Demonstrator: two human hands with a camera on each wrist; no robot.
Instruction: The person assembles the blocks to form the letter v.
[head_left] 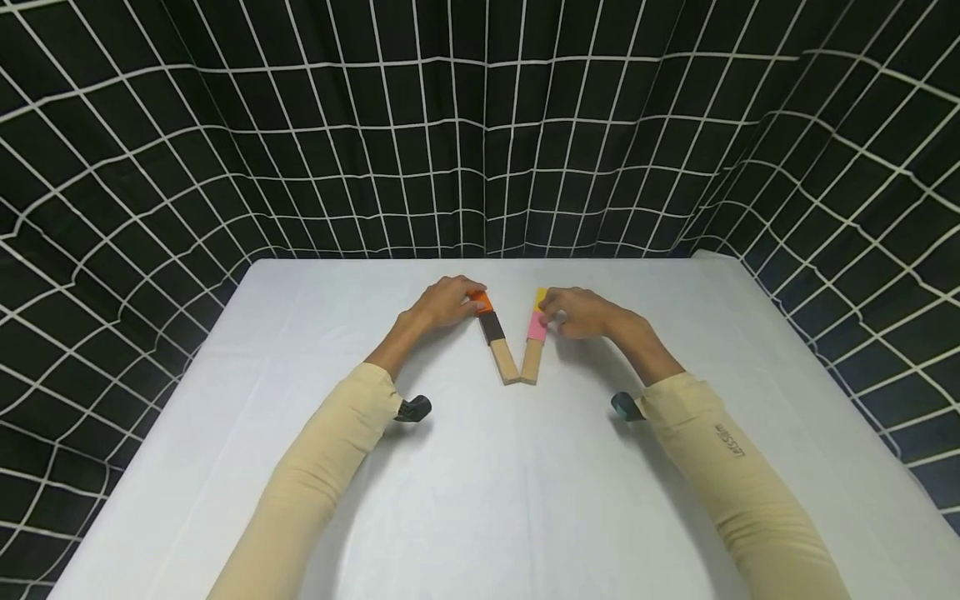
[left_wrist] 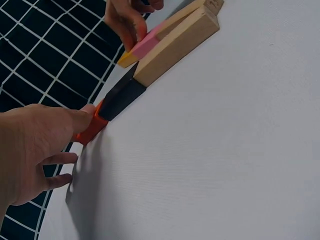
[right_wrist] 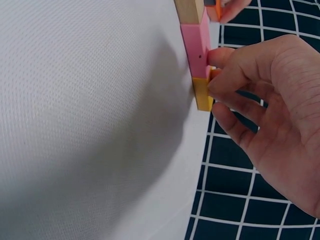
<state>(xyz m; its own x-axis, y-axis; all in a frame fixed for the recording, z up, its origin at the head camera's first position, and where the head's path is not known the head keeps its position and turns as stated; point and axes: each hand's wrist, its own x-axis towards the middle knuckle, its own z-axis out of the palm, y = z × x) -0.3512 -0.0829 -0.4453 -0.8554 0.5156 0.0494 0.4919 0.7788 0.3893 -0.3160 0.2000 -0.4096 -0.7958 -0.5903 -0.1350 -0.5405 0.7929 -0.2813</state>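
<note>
Two rows of small wooden blocks form a V on the white table, their near ends meeting. Its left arm runs from a plain wood block through a dark block to an orange block. The other arm has a plain wood block, a pink block and a yellow block. My left hand pinches the orange block at the far left end. My right hand holds the yellow block between bent fingers and thumb, one finger also touching the pink block.
The white-covered table reaches up to a black curtain with a white grid at the back and sides. A dark wrist mount sticks out below the left cuff, and a second mount below the right cuff.
</note>
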